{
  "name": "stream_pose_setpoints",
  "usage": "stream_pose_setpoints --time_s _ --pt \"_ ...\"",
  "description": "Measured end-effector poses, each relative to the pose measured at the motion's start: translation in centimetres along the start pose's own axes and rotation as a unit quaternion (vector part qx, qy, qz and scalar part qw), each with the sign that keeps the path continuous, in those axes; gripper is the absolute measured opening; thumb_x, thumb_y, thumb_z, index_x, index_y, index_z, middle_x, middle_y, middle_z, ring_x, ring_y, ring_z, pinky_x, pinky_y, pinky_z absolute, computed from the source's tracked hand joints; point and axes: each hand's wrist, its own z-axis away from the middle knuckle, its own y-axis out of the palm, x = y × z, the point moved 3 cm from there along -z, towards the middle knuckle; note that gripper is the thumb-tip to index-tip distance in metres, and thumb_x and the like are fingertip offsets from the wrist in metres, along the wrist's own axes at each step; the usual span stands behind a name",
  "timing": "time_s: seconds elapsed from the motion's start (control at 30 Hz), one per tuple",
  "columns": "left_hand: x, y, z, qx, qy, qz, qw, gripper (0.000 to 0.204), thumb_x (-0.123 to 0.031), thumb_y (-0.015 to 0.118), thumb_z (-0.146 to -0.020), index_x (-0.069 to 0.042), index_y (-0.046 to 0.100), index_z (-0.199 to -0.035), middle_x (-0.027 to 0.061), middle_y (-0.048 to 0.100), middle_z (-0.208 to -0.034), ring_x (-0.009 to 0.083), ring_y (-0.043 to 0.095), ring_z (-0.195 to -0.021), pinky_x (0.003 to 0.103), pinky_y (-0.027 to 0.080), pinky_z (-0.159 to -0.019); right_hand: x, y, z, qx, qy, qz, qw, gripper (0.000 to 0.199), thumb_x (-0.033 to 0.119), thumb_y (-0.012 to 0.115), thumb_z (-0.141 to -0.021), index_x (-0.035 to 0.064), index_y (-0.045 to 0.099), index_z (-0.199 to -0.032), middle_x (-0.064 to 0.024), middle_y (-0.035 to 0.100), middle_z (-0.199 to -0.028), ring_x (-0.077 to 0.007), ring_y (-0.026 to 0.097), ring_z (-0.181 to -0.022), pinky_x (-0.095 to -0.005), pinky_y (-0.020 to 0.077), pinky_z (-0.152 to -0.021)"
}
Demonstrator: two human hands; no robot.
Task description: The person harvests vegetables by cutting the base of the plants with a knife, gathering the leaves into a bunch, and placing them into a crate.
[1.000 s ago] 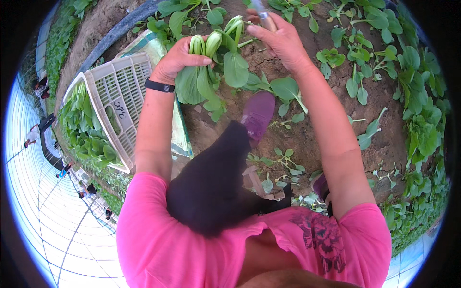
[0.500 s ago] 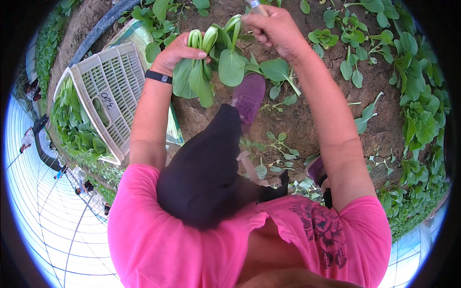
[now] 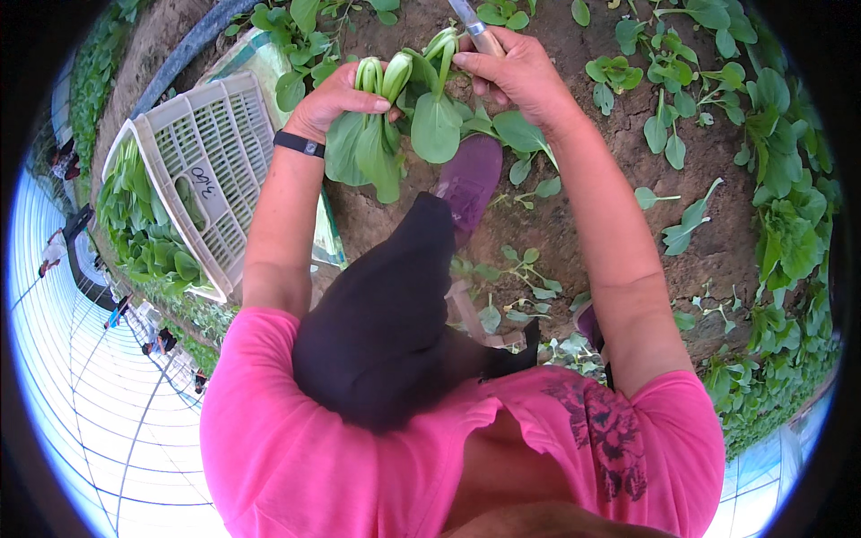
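Note:
My left hand (image 3: 330, 100) is closed round a bunch of bok choy (image 3: 396, 75), pale stem ends up and broad green leaves hanging down. One more bok choy (image 3: 438, 125) hangs on the bunch's right, its stem end close by my right thumb. My right hand (image 3: 529, 79) grips a knife (image 3: 484, 39) by its wooden handle, the blade pointing up and to the left, past the picture's top edge. Whether my right fingertips also touch that stem, I cannot tell. Below the bunch, a purple shoe (image 3: 470, 179) stands on the soil.
A white plastic crate (image 3: 215, 161) filled with leafy greens (image 3: 148, 233) tilts at the left, beside a pale sheet (image 3: 256, 58). Cut leaves (image 3: 691, 220) lie on brown soil (image 3: 619, 170). Rows of growing greens (image 3: 780, 161) line the right. Several people appear far left under a hooped cover.
My right hand has turned slightly, and more of the knife's handle and blade shows. The left hand keeps its hold on the bok choy, nearly still.

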Motion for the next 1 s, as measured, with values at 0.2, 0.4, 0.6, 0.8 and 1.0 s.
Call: stream_pose_setpoints --time_s 0.2,0.4,0.6,0.8,1.0 --pt "0.0 0.1 0.1 -0.025 -0.041 -0.047 0.998 0.050 -0.006 0.074 -0.069 0.001 0.056 -0.115 0.0063 0.062 -0.088 0.0139 0.061 -0.076 0.027 0.051 -0.074 -1.9 -1.8 -1.9 -0.083 -0.076 0.149 0.982 0.019 0.020 0.068 -0.079 0.0068 0.063 -0.090 0.0045 0.052 -0.059 -0.0021 0.045 -0.051 -0.0202 0.0347 -0.044" --pt "-1.7 1.9 -0.4 -0.014 0.009 -0.197 0.980 0.063 -0.004 0.073 -0.071 0.000 0.051 -0.130 0.0052 0.056 -0.119 0.0138 0.057 -0.099 0.027 0.045 -0.090 -0.5 -1.8 -1.3 -0.081 -0.043 0.059 0.994 0.027 0.021 0.064 -0.087 0.0022 0.061 -0.106 -0.0015 0.057 -0.065 -0.0042 0.046 -0.045 -0.0195 0.0345 -0.039" --pt "-2.8 4.4 -0.7 0.022 0.021 -0.359 0.933 0.063 -0.005 0.072 -0.069 -0.005 0.054 -0.130 0.0094 0.042 -0.140 0.0191 0.043 -0.126 0.031 0.032 -0.106 -1.2 -1.6 -0.7 0.040 -0.007 -0.125 0.991 0.037 0.016 0.066 -0.085 0.0015 0.056 -0.116 -0.0034 0.060 -0.067 -0.0042 0.046 -0.044 -0.0199 0.0342 -0.039" --pt "-3.6 5.3 0.8 0.022 0.097 -0.338 0.936 0.065 -0.007 0.070 -0.071 -0.005 0.051 -0.132 0.0119 0.035 -0.147 0.0203 0.050 -0.119 0.031 0.046 -0.093 0.8 -2.6 -0.9 -0.004 -0.041 -0.039 0.998 0.022 0.013 0.066 -0.082 0.0027 0.061 -0.101 0.0000 0.060 -0.072 -0.0047 0.050 -0.053 -0.0204 0.0398 -0.048" --pt "-5.7 1.4 2.2 -0.069 0.106 -0.178 0.976 0.053 -0.020 0.070 -0.074 -0.002 0.056 -0.122 0.0165 0.043 -0.140 0.0113 0.059 -0.087 0.026 0.047 -0.080 2.6 -3.1 -1.3 0.012 -0.124 0.112 0.986 0.014 0.011 0.065 -0.081 0.0042 0.064 -0.092 0.0052 0.055 -0.074 -0.0029 0.048 -0.065 -0.0202 0.0409 -0.057"
